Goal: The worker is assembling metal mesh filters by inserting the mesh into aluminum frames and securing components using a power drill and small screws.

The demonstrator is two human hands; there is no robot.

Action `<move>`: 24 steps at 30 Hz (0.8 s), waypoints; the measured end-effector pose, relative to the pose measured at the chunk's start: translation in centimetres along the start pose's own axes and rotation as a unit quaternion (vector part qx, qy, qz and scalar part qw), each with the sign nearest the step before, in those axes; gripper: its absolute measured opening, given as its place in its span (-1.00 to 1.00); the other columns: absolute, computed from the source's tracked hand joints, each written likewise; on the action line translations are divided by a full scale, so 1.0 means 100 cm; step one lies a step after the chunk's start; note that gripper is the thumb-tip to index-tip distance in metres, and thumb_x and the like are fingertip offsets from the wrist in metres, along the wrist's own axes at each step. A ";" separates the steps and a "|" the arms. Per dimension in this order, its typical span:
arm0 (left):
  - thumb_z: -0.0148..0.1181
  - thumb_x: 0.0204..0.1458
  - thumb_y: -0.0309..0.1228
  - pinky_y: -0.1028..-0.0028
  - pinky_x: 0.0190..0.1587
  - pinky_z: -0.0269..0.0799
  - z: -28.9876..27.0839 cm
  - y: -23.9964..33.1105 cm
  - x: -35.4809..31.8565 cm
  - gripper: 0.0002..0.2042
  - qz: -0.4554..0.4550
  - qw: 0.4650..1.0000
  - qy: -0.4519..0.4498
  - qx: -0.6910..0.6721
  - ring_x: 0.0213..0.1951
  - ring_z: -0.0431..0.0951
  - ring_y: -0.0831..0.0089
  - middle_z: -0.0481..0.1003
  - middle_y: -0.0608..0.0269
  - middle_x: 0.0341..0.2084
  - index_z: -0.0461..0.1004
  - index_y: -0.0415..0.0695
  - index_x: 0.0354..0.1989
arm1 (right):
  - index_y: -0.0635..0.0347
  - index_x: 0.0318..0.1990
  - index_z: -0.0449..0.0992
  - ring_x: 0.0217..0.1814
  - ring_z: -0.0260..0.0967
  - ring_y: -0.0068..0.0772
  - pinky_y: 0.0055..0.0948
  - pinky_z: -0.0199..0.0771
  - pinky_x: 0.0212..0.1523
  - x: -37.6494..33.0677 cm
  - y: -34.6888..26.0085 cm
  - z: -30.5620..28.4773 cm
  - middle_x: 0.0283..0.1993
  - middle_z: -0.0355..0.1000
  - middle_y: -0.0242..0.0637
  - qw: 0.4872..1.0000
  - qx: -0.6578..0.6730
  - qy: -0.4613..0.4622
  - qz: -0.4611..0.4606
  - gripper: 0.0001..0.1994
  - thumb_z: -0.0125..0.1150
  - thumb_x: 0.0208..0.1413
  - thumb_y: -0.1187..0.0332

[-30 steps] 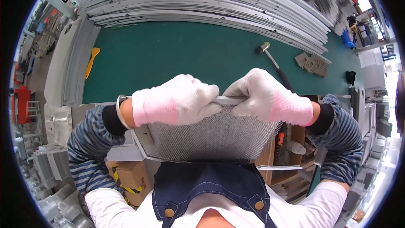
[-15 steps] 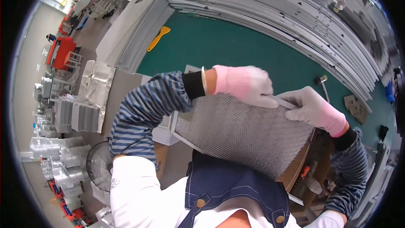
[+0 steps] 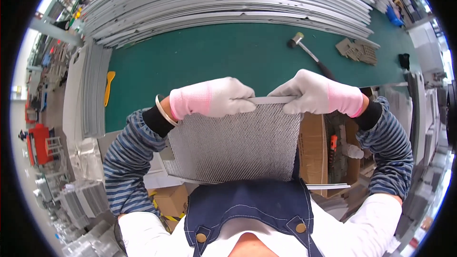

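Observation:
A silver-grey metal mesh sheet [image 3: 238, 147] is held up in front of my body, its lower edge against the navy apron [image 3: 247, 195]. Along its top edge runs a narrow pale grey strip [image 3: 273, 100]. My left hand [image 3: 232, 97], in a white glove with a pink cuff, pinches the strip from the left. Gloved alike, my right hand [image 3: 304, 93] grips its right end between thumb and fingers. A short length of strip shows between the two hands. The fingers cover how the strip and mesh meet at either end.
Long grey metal profiles [image 3: 228, 7] are stacked across the back of the green worktop [image 3: 190, 52]. A hammer [image 3: 309, 50] and tan moulded pieces [image 3: 357, 50] lie at right. At left is a yellow scraper [image 3: 109, 88]. An open cardboard box [image 3: 312, 150] with an orange-handled tool [image 3: 333, 143] stands below right.
The view has turned to the right. The strip, slanted before, is now nearly level. My left hand sits lower and further left, and both hands still grip the strip.

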State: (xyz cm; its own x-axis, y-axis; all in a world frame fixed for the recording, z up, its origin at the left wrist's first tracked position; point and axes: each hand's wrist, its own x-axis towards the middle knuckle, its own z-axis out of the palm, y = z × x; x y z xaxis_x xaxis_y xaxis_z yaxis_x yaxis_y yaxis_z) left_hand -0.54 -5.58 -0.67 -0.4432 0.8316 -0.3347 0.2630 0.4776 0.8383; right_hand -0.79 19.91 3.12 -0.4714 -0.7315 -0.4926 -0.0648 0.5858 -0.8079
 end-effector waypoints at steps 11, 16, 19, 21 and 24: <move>0.08 0.13 0.00 0.25 -0.49 0.42 0.028 -0.014 0.026 -0.54 -0.008 0.971 0.086 0.222 -0.63 0.50 0.07 0.46 -0.02 -0.72 0.56 -0.22 -0.45 | 0.40 0.06 0.43 -0.31 0.47 -0.14 -0.29 0.48 -0.21 -0.004 0.011 0.017 -0.30 0.50 0.06 0.998 -0.058 0.031 0.000 -0.66 0.10 0.14 0.44; 0.08 0.12 -0.01 0.20 -0.46 0.46 0.041 0.004 0.024 -0.58 -0.042 0.939 0.151 0.305 -0.53 0.54 -0.03 0.47 -0.06 -0.68 0.53 -0.17 -0.44 | 0.43 0.11 0.36 -0.19 0.51 -0.08 -0.31 0.47 -0.18 -0.014 0.048 0.047 -0.16 0.49 0.10 0.957 -0.155 0.204 -0.136 -0.59 0.14 0.08 0.49; 0.12 0.10 -0.06 0.14 -0.46 0.45 0.038 -0.005 0.027 -0.64 0.073 0.967 0.182 0.163 -0.57 0.53 -0.01 0.45 -0.05 -0.69 0.48 -0.17 -0.40 | 0.41 0.12 0.37 -0.30 0.47 -0.29 -0.36 0.49 -0.16 -0.008 0.015 0.019 -0.24 0.49 0.02 0.999 0.004 0.048 -0.010 -0.50 0.28 -0.02 0.49; 0.15 0.10 -0.11 0.11 -0.49 0.43 0.033 -0.005 0.036 -0.68 0.084 0.968 0.189 0.141 -0.60 0.51 -0.03 0.45 -0.05 -0.68 0.47 -0.17 -0.38 | 0.40 0.15 0.37 -0.38 0.43 -0.44 -0.43 0.52 -0.22 -0.004 0.030 0.015 -0.27 0.52 -0.05 0.995 -0.030 0.069 -0.067 -0.46 0.30 -0.06 0.49; 0.03 0.17 -0.09 0.20 -0.45 0.51 0.035 0.009 0.035 -0.63 0.041 0.948 0.144 0.281 -0.58 0.57 0.08 0.51 0.01 -0.65 0.49 -0.22 -0.31 | 0.35 0.15 0.41 -0.32 0.46 -0.48 -0.48 0.49 -0.18 -0.006 0.036 0.015 -0.17 0.56 -0.08 0.996 0.032 0.070 -0.037 -0.44 0.33 -0.12 0.53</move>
State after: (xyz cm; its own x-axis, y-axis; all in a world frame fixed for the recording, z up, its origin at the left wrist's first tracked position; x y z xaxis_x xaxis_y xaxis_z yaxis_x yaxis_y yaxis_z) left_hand 1.16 -1.25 -2.55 -0.5964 0.7988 -0.0788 0.6853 0.5578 0.4681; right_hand 0.54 21.95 0.05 -0.5859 -0.7135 -0.3842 -0.0508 0.5055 -0.8613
